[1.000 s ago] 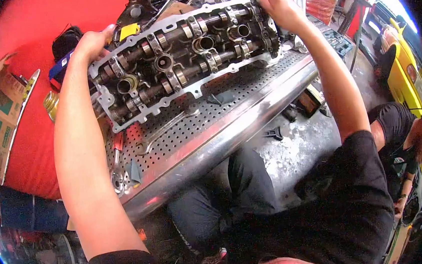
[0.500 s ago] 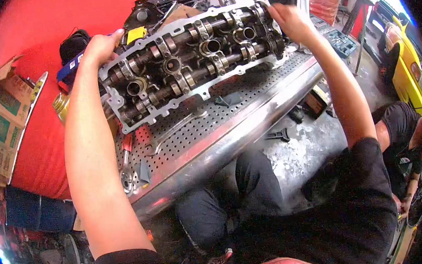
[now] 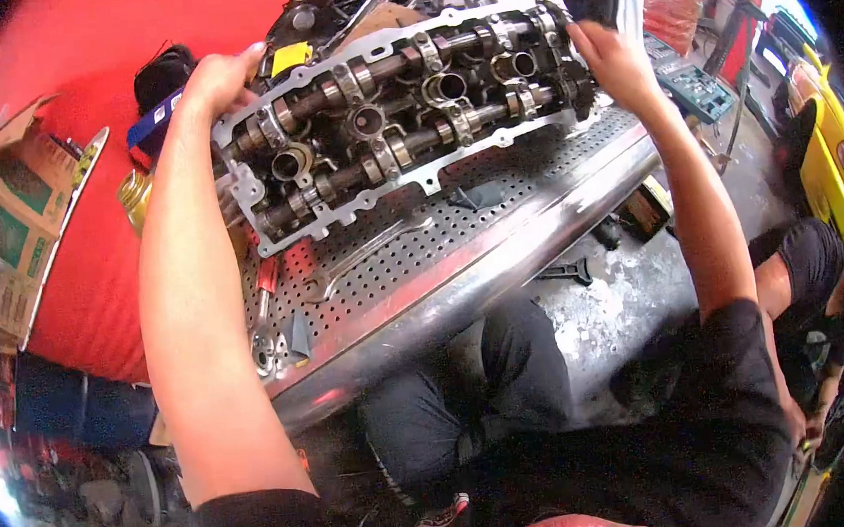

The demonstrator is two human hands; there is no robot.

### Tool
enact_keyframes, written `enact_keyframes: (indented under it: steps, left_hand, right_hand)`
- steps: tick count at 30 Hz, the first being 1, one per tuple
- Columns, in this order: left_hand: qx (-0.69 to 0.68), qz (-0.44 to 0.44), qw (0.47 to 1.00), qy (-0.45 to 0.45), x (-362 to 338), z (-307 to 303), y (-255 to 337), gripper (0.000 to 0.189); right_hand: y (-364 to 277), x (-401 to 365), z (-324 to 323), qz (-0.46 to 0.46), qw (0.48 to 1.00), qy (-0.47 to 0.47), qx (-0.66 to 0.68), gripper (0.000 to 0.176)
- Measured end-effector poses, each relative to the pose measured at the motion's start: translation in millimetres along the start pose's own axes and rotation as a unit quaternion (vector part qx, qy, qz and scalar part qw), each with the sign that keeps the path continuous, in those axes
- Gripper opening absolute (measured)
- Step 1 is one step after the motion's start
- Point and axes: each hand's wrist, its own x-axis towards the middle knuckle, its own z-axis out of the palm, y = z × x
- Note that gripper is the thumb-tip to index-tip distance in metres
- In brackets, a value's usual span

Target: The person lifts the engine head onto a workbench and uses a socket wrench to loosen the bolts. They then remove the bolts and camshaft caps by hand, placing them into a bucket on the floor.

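Note:
A cylinder head with two camshafts and several round tubes between them is held tilted, its valve side facing me, over a perforated metal bench. My left hand grips its upper left end, with the thumb on top and the other fingers partly hidden. At the opposite end, my right hand is closed around the edge, its fingertips behind the casting. Below the head lie a combination wrench, a dark cloth scrap and a red-handled ratchet.
Behind the head sits a dark engine part beside a yellow piece. A glass jar and a cardboard box are at left. To the right are a socket case and a crouching person.
The whole view has shifted slightly, so the scene appears a little further right. Both hands keep their hold on the cylinder head, which has barely moved relative to the bench.

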Motion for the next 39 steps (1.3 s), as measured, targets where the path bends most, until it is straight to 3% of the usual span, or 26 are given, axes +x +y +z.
enact_keyframes:
  steps: [2,4,5,8,9,10,12,14,15,18,19,21,22,23,24,26,28,30,31,32,33,35,36,37,38,39]
  left_hand:
    - [0.010,0.004,1.000,-0.006,6.8,2.3,-4.1,0.071]
    - [0.050,0.008,0.998,-0.020,8.7,2.2,-0.5,0.071]
    - [0.060,-0.002,0.998,-0.024,10.4,1.4,-1.1,0.073]
    - [0.041,0.002,0.999,0.019,14.2,1.0,-9.2,0.072]
    - [0.053,0.017,0.998,0.022,12.3,0.8,-9.0,0.071]
    - [0.065,0.033,0.997,0.022,12.4,0.8,-9.2,0.071]
    - [0.036,0.027,0.999,0.004,14.0,2.3,-10.1,0.074]
    - [-0.002,0.023,1.000,-0.003,11.1,1.2,-8.7,0.076]
    - [0.021,0.023,1.000,-0.006,11.7,-0.1,-9.2,0.077]
    - [0.026,-0.009,1.000,-0.013,16.9,1.7,-8.6,0.074]
    - [0.033,0.010,0.999,0.005,17.8,1.8,-11.0,0.072]
    - [0.051,0.044,0.997,0.036,21.3,-0.9,-18.8,0.065]
    - [0.025,0.027,0.996,0.082,2.0,0.9,-4.9,0.059]
    - [0.052,0.066,0.986,0.141,18.2,1.5,-21.5,0.054]
    - [0.113,0.064,0.976,0.176,-6.3,-0.4,-0.7,0.048]
    - [0.169,0.144,0.927,0.301,-15.6,7.2,2.1,0.041]
    - [0.165,0.153,0.914,0.337,-22.9,9.4,21.5,0.042]
    - [0.096,0.189,0.913,0.348,-35.4,32.5,74.9,0.047]
    - [0.086,0.282,0.892,0.342,-43.7,52.1,110.8,0.054]
    - [0.079,0.397,0.860,0.310,-61.1,73.7,153.8,0.059]
    - [0.155,0.437,0.846,0.265,-65.9,94.1,186.0,0.076]
    - [0.213,0.460,0.846,0.164,-69.2,133.7,240.2,0.081]
    - [0.197,0.512,0.807,0.217,-62.7,151.2,252.7,0.094]
    - [0.153,0.518,0.830,0.137,-73.3,146.7,274.5,0.077]
    - [0.162,0.505,0.842,0.101,-63.1,155.4,278.2,0.072]
    - [0.203,0.403,0.892,0.029,-63.0,162.0,282.3,0.077]
  right_hand:
    - [-2.4,-18.0,-9.5,0.070,0.996,-0.002,0.057,0.043]
    - [13.4,3.8,-4.8,0.035,0.984,0.116,0.134,0.050]
    - [5.4,22.3,-15.4,0.053,0.991,0.043,0.117,0.056]
    - [34.7,82.2,17.3,-0.019,1.000,-0.025,0.004,0.054]
    - [13.1,84.1,6.6,-0.016,0.997,-0.079,-0.016,0.052]
    - [7.2,72.6,4.8,-0.037,0.999,-0.024,-0.005,0.051]
    - [-3.4,40.3,-9.4,-0.029,0.999,-0.026,0.009,0.049]
    - [26.0,6.9,14.0,-0.063,0.998,-0.024,-0.011,0.045]
    - [11.0,-10.3,5.1,0.015,0.996,-0.081,-0.032,0.043]
    - [18.6,-13.0,1.5,0.026,0.987,0.125,0.102,0.044]
    - [24.5,0.4,-4.0,0.100,0.982,0.086,0.134,0.049]
    - [25.0,5.2,-3.5,0.167,0.951,0.054,0.256,0.057]
    - [41.3,8.0,31.7,0.162,0.884,0.060,0.435,0.062]
    - [31.8,-5.7,39.0,0.182,0.870,0.040,0.456,0.067]
    - [31.4,-20.2,64.1,0.227,0.868,0.076,0.436,0.071]
    - [43.8,-41.5,116.6,0.241,0.859,0.091,0.443,0.083]
    - [28.5,-53.4,120.0,0.307,0.748,0.129,0.574,0.078]
    - [38.9,-52.9,134.1,0.240,0.756,0.127,0.596,0.067]
    - [25.0,-57.1,115.1,0.254,0.772,0.141,0.565,0.060]
    - [24.9,-58.4,109.8,0.268,0.777,0.148,0.550,0.059]
    - [24.1,-57.9,108.6,0.281,0.783,0.149,0.535,0.058]
    - [14.5,-60.9,96.8,0.297,0.818,0.150,0.469,0.059]
    - [20.0,-62.8,102.0,0.265,0.851,0.173,0.420,0.050]
    - [47.6,-64.6,131.0,0.088,0.956,0.221,0.172,0.040]
    - [50.5,-65.2,134.8,0.028,0.956,0.271,0.107,0.034]
    - [43.2,-65.2,119.0,0.040,0.971,0.211,0.107,0.037]
